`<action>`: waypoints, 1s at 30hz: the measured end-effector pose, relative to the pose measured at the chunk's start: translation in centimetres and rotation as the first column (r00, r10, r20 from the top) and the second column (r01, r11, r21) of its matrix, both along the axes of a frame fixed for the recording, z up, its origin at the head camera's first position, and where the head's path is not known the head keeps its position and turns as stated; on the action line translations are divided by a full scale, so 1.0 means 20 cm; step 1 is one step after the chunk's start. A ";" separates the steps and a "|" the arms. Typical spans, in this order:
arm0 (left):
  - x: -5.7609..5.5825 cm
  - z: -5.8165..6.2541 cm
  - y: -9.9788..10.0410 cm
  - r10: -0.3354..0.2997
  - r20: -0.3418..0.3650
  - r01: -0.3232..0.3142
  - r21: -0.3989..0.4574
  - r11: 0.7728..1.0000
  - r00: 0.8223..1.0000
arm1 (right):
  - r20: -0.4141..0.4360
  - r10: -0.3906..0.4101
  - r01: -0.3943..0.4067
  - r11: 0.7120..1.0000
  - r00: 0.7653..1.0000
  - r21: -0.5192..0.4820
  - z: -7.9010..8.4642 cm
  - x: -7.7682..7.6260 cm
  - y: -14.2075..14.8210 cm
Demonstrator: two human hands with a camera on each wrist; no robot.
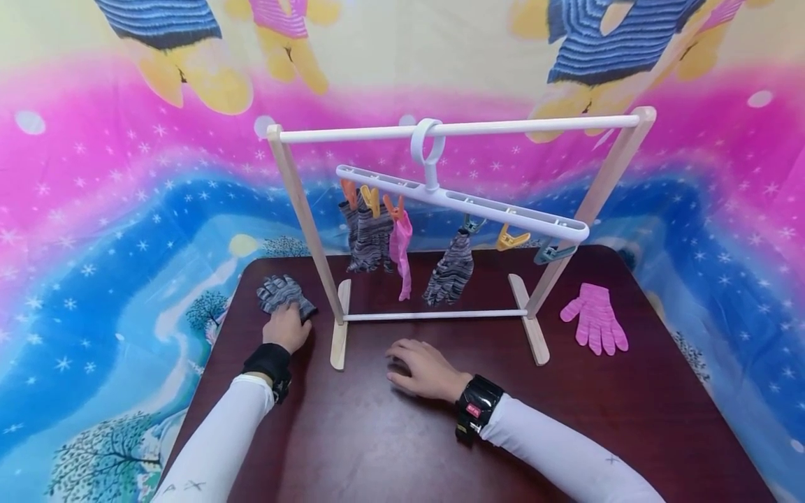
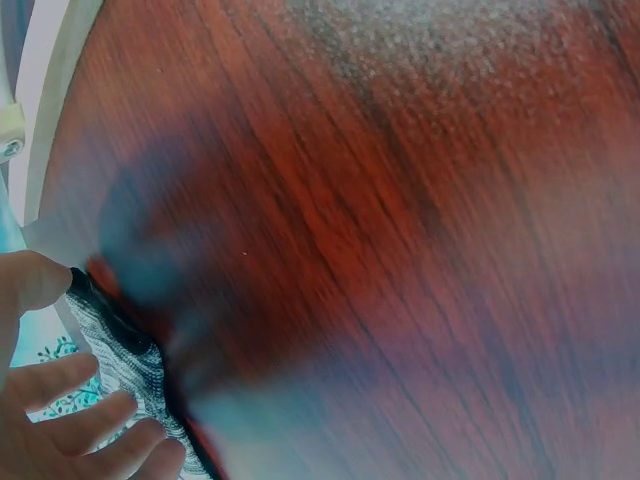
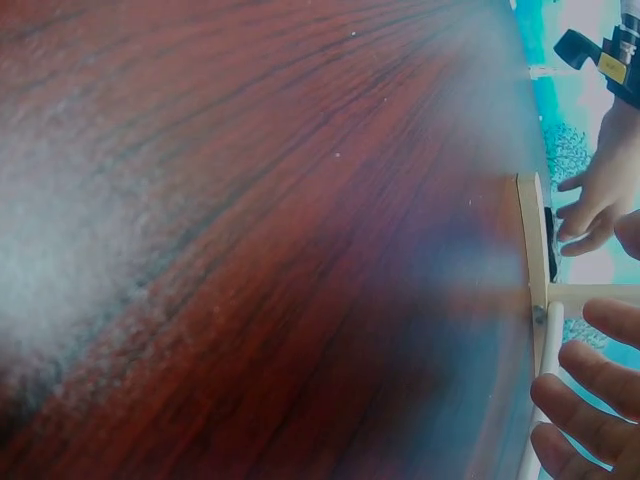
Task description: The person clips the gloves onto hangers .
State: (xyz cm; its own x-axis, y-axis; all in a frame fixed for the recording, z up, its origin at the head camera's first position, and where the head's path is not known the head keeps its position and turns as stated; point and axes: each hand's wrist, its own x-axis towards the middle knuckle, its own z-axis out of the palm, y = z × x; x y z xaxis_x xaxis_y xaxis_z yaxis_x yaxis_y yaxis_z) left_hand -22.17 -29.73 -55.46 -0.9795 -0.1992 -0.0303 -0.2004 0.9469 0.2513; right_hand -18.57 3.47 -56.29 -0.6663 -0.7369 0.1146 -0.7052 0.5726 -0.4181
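Note:
My left hand (image 1: 287, 328) reaches over the cuff end of a grey striped knit glove (image 1: 277, 288) that lies on the table, left of the wooden rack. In the left wrist view the thumb is right at the dark cuff edge of this glove (image 2: 130, 370), with the fingers spread apart from it. My right hand (image 1: 428, 370) is low over the table in front of the rack, its fingers loosely bent and holding nothing. From a white clip hanger (image 1: 383, 183) hang grey striped gloves (image 1: 372, 241), a pink glove (image 1: 400, 258) and another grey striped glove (image 1: 451, 269).
The wooden rack (image 1: 306, 216) carries the hanger by its ring on the top bar (image 1: 516, 126); the hanger slopes down to the right. A yellow clip (image 1: 512, 238) and a green clip (image 1: 555, 253) hold nothing. A pink glove (image 1: 596, 319) lies flat on the dark table (image 1: 629, 419).

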 end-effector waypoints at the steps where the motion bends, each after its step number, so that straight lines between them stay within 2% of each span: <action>1: 0.00 0.00 0.00 -0.001 0.007 0.001 -0.009 1.000 1.000 | 0.003 -0.001 0.001 1.000 1.000 0.002 0.00 0.00 0.00; 6: 0.00 -0.01 0.00 -0.015 0.014 0.015 -0.026 1.000 1.000 | 0.002 0.004 -0.004 1.000 1.000 0.017 0.00 0.00 -0.01; 14: 0.00 -0.03 -0.02 -0.072 -0.095 0.072 -0.002 0.997 0.993 | 0.016 0.008 -0.009 1.000 1.000 0.026 0.01 -0.01 -0.01; 22: 0.01 -0.05 -0.04 -0.132 -0.129 0.127 -0.049 0.991 0.983 | 0.019 0.011 -0.012 0.999 1.000 0.030 0.00 -0.01 -0.01; 30: 0.03 -0.03 -0.05 -0.109 -0.139 0.104 -0.043 0.994 0.984 | 0.017 0.010 -0.011 0.999 1.000 0.036 0.00 -0.01 0.00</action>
State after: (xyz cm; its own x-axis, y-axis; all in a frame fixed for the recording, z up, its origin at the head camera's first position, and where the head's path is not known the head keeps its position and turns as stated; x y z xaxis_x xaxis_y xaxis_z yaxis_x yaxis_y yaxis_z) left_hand -21.67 -30.76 -55.98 -0.9891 -0.0920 0.1150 -0.0628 0.9698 0.2355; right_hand -18.72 3.42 -56.34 -0.6602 -0.7471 0.0767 -0.7042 0.5803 -0.4091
